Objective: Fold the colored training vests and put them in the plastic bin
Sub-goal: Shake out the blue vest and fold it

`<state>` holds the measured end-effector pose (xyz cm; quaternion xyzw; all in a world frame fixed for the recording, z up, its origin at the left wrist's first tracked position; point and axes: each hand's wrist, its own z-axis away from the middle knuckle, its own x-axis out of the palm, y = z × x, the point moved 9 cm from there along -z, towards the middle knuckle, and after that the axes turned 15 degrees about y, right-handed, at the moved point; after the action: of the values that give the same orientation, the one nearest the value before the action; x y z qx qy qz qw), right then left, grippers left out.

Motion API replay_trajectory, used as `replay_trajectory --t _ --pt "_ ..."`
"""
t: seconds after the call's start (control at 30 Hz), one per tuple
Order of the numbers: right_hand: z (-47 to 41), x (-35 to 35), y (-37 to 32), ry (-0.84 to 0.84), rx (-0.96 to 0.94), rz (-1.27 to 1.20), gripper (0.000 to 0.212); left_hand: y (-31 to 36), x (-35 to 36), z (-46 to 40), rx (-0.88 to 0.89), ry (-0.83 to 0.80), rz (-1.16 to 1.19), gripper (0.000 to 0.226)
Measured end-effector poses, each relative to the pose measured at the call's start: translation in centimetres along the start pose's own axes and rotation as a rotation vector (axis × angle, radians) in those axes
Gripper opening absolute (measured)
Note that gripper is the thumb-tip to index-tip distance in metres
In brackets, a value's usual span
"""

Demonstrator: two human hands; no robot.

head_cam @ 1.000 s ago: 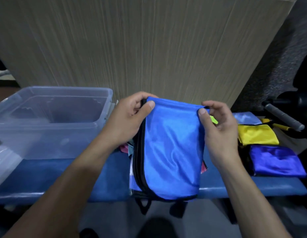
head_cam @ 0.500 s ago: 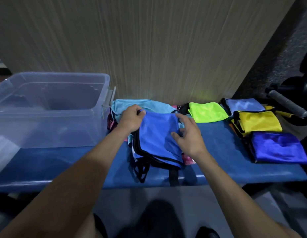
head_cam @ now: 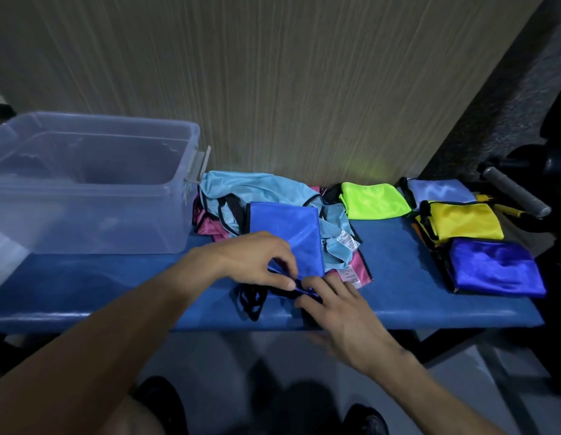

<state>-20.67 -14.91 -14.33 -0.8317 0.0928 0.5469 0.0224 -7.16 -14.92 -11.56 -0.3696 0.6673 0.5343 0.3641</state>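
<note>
Vest [head_cam: 285,233]: light, slippery, limp; judged best held at its bound near edge.
Left hand [head_cam: 257,262]: pinching that edge.
Right hand [head_cam: 332,301]: fingers flat, pressing it.

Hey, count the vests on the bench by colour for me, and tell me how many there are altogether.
Royal blue vest, under both hands: 1
Light blue vest, unfolded: 1
Pink vest, mostly hidden under others: 1
Neon green vest, folded: 1
Pale blue vest, folded: 1
Yellow vest, folded: 1
Dark blue vest, folded: 1
Total: 7 visible; more may lie hidden in the pile.
</note>
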Motion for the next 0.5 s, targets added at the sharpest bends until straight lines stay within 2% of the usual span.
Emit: replay_trajectory --t 0.07,0.13,0.17,0.27,0.37,0.43,0.5 --pt "0.1 0.0 0.1 0.092 0.034 -0.036 0.039 0.0 -0.4 0.5 0.025 0.018 -0.005 0.024" --pt "0.4 -0.5 0.2 0.175 0.04 -0.124 0.015 -0.3 -0.6 0.9 0.017 0.033 -0.017 0.021" --pt "0.7 -0.5 0.4 0.184 0.051 -0.164 0.011 -0.5 -0.7 1.1 0.005 0.042 -0.029 0.022" --pt "1.3 -0.3 1.0 0.142 0.103 -0.256 0.015 -0.4 0.0 1.7 -0.013 0.008 -0.07 0.024" --pt "1.0 -1.2 1.0 0.139 0.077 -0.261 0.017 0.6 1.8 2.0 -0.007 -0.091 -0.214 0.044" --pt "0.2 -2.6 1.2 0.186 0.086 -0.27 0.02 1.0 2.5 2.1 -0.006 -0.118 -0.313 0.043" --pt "-0.8 -3.8 2.3 0.233 0.178 -0.281 0.02 1.1 2.5 2.1 -0.023 -0.131 -0.334 0.038"
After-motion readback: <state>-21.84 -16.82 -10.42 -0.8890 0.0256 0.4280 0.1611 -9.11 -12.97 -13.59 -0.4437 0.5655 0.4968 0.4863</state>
